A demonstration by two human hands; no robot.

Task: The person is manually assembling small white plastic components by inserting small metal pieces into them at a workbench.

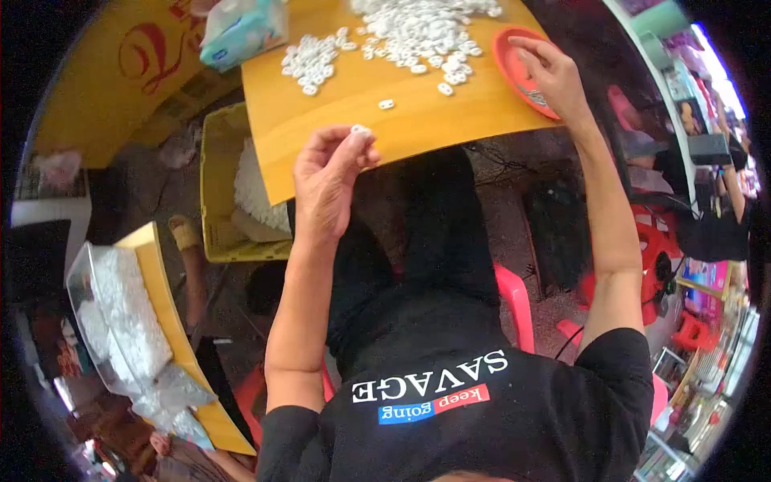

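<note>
My left hand (331,173) is raised at the near edge of the table, with thumb and fingers pinched on a small white plastic piece (361,130). On the tabletop just beyond it lies a single loose white piece (386,104), oval with two dark holes. My right hand (554,76) is over an orange-red dish (506,58) at the table's right edge. Its thumb and index finger come close together; whatever is between them is too small to make out. Small silvery metal bits (535,97) show in the dish beside the hand.
A big heap of white pieces (426,32) and a smaller pile (312,61) cover the far part of the table (321,112). A tissue pack (245,32) stands at the far left. Below it is a yellow crate (210,185) with white contents; a clear bin (120,313) stands farther left.
</note>
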